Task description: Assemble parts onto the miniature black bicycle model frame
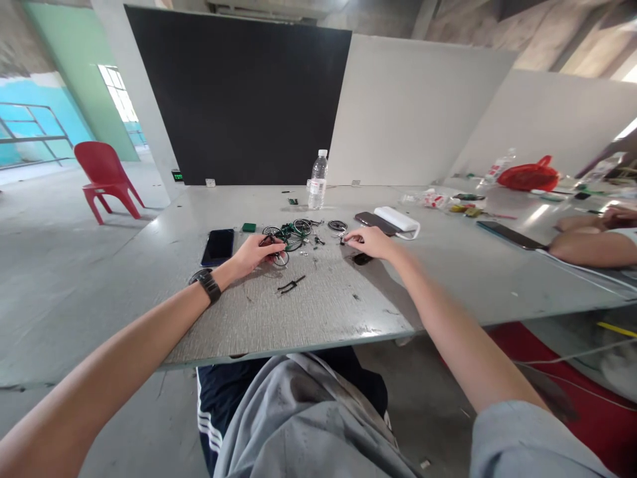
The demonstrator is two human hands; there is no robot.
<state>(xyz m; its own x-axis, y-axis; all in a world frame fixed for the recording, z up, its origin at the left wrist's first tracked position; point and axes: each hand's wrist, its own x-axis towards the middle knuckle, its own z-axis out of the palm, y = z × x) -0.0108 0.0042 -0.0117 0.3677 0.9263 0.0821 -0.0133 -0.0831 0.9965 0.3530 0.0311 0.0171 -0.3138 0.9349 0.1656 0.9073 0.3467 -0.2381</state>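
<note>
Both arms outstretched; left hand [256, 252] grip pinching small wheel [281, 258]; right hand [371, 241] palm-down, grip state unclear.

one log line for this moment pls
left hand: fingers at small green model bicycle | right hand: fingertips at tiny dark part | nearby: black flat smartphone, clear plastic water bottle | surface: grey table

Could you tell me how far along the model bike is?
Early: the green frame seems to carry one wheel. The left hand rests on another wheel beside it; the right hand touches a small part. A loose wheel, a black fork and tiny bits lie apart.
</note>
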